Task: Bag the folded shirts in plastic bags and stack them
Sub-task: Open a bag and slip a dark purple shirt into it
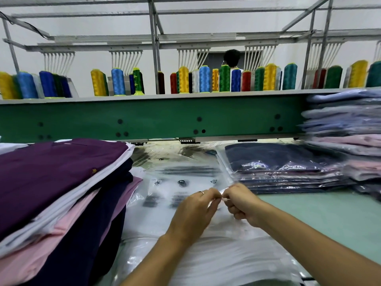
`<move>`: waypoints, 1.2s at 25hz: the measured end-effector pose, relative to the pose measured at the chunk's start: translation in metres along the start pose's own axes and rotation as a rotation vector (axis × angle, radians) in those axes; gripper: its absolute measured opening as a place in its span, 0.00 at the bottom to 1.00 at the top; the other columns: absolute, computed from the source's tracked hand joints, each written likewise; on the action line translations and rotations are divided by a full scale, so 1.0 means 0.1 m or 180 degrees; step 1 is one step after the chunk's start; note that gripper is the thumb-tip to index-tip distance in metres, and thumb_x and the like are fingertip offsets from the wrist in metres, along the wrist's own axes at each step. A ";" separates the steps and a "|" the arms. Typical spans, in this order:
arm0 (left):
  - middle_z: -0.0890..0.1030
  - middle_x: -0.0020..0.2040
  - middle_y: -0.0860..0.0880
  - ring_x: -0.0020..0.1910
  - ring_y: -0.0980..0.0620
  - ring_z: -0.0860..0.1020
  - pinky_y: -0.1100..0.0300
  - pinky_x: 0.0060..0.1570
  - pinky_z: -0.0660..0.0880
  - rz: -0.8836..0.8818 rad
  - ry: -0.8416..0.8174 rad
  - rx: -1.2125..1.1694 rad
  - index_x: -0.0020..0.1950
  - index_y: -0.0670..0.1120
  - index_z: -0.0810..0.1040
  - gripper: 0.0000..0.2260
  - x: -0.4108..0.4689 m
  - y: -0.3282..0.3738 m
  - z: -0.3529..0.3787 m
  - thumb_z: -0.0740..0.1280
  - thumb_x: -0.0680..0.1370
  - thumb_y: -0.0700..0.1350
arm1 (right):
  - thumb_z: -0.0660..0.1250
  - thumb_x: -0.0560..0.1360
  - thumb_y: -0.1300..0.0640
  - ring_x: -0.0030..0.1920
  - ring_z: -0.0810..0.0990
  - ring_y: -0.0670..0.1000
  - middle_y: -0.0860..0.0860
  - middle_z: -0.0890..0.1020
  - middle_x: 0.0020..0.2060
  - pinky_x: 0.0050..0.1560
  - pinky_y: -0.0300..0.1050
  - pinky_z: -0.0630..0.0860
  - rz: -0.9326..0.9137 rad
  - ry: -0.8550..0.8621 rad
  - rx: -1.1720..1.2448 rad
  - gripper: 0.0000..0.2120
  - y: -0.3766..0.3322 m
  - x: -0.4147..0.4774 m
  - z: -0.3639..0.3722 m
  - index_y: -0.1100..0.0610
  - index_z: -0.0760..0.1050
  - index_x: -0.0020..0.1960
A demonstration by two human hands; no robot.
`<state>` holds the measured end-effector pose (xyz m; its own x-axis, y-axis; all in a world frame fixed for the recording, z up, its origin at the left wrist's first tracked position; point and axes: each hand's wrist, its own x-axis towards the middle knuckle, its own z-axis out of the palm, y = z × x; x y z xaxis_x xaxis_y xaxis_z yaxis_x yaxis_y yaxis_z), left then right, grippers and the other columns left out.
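Left hand (194,213): thumb and fingertips pinch the glossy clear edge of the plastic bag (177,182); a plain ring on one finger.
Right hand (240,203): curled, pinching the same edge just beside the left.
Plastic bag: flat and crinkly, mid-table; its black print is too blurred to read.
Folded shirts (61,172): soft matte stack on the left in purple, white, pink and navy.
Bagged shirts (284,162): shiny flat stack on the right, navy on top, with a pale round emblem that is unreadable.
Thread spools (204,79): glossy cones on the shelf behind.

Head-worn camera looks forward and down, close over the table (321,215).
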<state>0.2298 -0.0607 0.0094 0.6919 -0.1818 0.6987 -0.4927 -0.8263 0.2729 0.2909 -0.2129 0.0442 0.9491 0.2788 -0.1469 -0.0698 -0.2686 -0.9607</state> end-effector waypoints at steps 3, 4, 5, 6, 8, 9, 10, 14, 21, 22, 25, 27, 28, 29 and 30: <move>0.83 0.48 0.55 0.48 0.53 0.80 0.51 0.41 0.77 0.0123 0.0112 0.0363 0.59 0.57 0.75 0.09 -0.02 0.04 0.00 0.64 0.81 0.56 | 0.53 0.76 0.69 0.25 0.58 0.48 0.51 0.64 0.27 0.24 0.39 0.54 -0.0108 0.0068 0.0093 0.14 -0.02 -0.03 0.06 0.57 0.68 0.35; 0.83 0.47 0.55 0.47 0.53 0.80 0.51 0.39 0.77 0.0151 0.0164 0.0468 0.59 0.58 0.75 0.08 -0.01 0.05 0.01 0.65 0.81 0.56 | 0.53 0.76 0.69 0.26 0.60 0.48 0.52 0.65 0.27 0.24 0.39 0.54 -0.0146 0.0087 0.0047 0.13 -0.03 -0.04 0.07 0.57 0.69 0.37; 0.83 0.46 0.56 0.46 0.53 0.80 0.51 0.37 0.77 0.0155 0.0206 0.0545 0.58 0.58 0.76 0.08 -0.01 0.06 0.01 0.65 0.81 0.56 | 0.53 0.76 0.68 0.26 0.60 0.48 0.52 0.66 0.28 0.24 0.39 0.55 -0.0176 0.0094 0.0004 0.11 -0.04 -0.05 0.09 0.58 0.69 0.39; 0.83 0.45 0.55 0.44 0.52 0.80 0.51 0.36 0.76 0.0145 0.0228 0.0593 0.57 0.57 0.76 0.07 0.00 0.06 0.01 0.65 0.81 0.56 | 0.54 0.77 0.68 0.26 0.61 0.48 0.52 0.67 0.28 0.23 0.39 0.56 -0.0191 0.0085 -0.0018 0.10 -0.04 -0.06 0.09 0.57 0.68 0.41; 0.82 0.42 0.54 0.41 0.50 0.79 0.51 0.34 0.75 0.0109 0.0235 0.0630 0.55 0.57 0.76 0.06 0.01 0.05 0.00 0.63 0.82 0.56 | 0.54 0.79 0.68 0.25 0.60 0.47 0.51 0.66 0.28 0.22 0.39 0.57 -0.0197 0.0043 -0.0004 0.10 -0.04 -0.05 0.08 0.57 0.66 0.41; 0.82 0.42 0.54 0.40 0.50 0.79 0.51 0.33 0.75 0.0072 0.0229 0.0634 0.54 0.56 0.76 0.07 0.00 0.04 0.00 0.62 0.82 0.57 | 0.55 0.79 0.68 0.25 0.60 0.47 0.51 0.66 0.27 0.22 0.39 0.57 -0.0196 0.0041 0.0031 0.11 -0.03 -0.03 0.06 0.57 0.66 0.40; 0.83 0.42 0.53 0.41 0.49 0.79 0.51 0.34 0.75 0.0000 0.0207 0.0626 0.53 0.55 0.75 0.08 0.00 0.02 -0.01 0.61 0.82 0.58 | 0.55 0.80 0.68 0.24 0.59 0.47 0.51 0.65 0.27 0.22 0.39 0.56 -0.0202 0.0072 0.0085 0.11 -0.02 0.00 0.04 0.57 0.66 0.40; 0.82 0.46 0.53 0.44 0.47 0.78 0.52 0.41 0.76 -0.0439 -0.0047 0.0560 0.51 0.53 0.67 0.08 -0.05 -0.15 -0.10 0.60 0.82 0.57 | 0.58 0.82 0.67 0.24 0.57 0.46 0.50 0.64 0.27 0.23 0.39 0.53 -0.0216 0.0358 0.0322 0.04 0.02 0.14 -0.16 0.60 0.68 0.52; 0.77 0.39 0.51 0.42 0.47 0.76 0.55 0.37 0.72 -0.1163 -0.0835 0.0696 0.44 0.52 0.66 0.07 -0.15 -0.49 -0.48 0.64 0.75 0.52 | 0.61 0.82 0.65 0.25 0.61 0.47 0.51 0.68 0.30 0.22 0.38 0.59 -0.0075 0.0401 0.0214 0.14 0.14 0.27 -0.35 0.57 0.69 0.66; 0.77 0.39 0.51 0.42 0.47 0.75 0.56 0.35 0.70 -0.1261 -0.0894 0.0688 0.44 0.52 0.67 0.07 -0.16 -0.53 -0.53 0.64 0.74 0.51 | 0.61 0.82 0.65 0.26 0.61 0.47 0.52 0.68 0.30 0.22 0.38 0.59 -0.0085 0.0403 0.0189 0.13 0.14 0.27 -0.37 0.58 0.69 0.66; 0.76 0.39 0.50 0.42 0.45 0.74 0.57 0.31 0.62 -0.1540 -0.0948 0.0857 0.42 0.47 0.67 0.06 -0.17 -0.60 -0.59 0.64 0.72 0.46 | 0.60 0.82 0.65 0.29 0.61 0.48 0.52 0.68 0.31 0.23 0.39 0.58 -0.0104 0.0477 0.0122 0.11 0.15 0.27 -0.42 0.59 0.71 0.64; 0.74 0.38 0.48 0.39 0.45 0.71 0.57 0.29 0.58 -0.1816 -0.0862 0.0959 0.40 0.46 0.66 0.06 -0.15 -0.62 -0.61 0.63 0.71 0.42 | 0.60 0.83 0.65 0.29 0.61 0.48 0.52 0.67 0.30 0.23 0.39 0.58 -0.0102 0.0534 0.0093 0.10 0.15 0.27 -0.45 0.59 0.71 0.63; 0.73 0.37 0.48 0.36 0.45 0.69 0.57 0.29 0.58 -0.1945 -0.0789 0.0983 0.39 0.45 0.65 0.07 -0.14 -0.63 -0.63 0.63 0.71 0.41 | 0.60 0.83 0.65 0.29 0.61 0.48 0.52 0.67 0.30 0.23 0.39 0.58 -0.0096 0.0547 0.0080 0.09 0.15 0.27 -0.46 0.59 0.72 0.62; 0.71 0.36 0.47 0.35 0.46 0.67 0.56 0.29 0.58 -0.2051 -0.0695 0.1005 0.38 0.45 0.65 0.07 -0.13 -0.64 -0.64 0.63 0.71 0.39 | 0.60 0.83 0.65 0.29 0.61 0.48 0.52 0.67 0.30 0.23 0.38 0.58 -0.0090 0.0562 0.0077 0.09 0.15 0.28 -0.46 0.59 0.72 0.62; 0.70 0.35 0.47 0.34 0.46 0.66 0.56 0.29 0.59 -0.2133 -0.0585 0.1039 0.38 0.46 0.65 0.08 -0.13 -0.65 -0.67 0.63 0.72 0.39 | 0.59 0.83 0.65 0.29 0.61 0.49 0.52 0.67 0.30 0.23 0.38 0.58 -0.0089 0.0584 0.0081 0.09 0.15 0.28 -0.47 0.59 0.72 0.62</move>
<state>0.2176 0.0307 0.0267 0.8785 0.3512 0.3239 0.2238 -0.9015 0.3703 0.3310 -0.2521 0.0371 0.9907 0.1124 -0.0770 -0.0483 -0.2391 -0.9698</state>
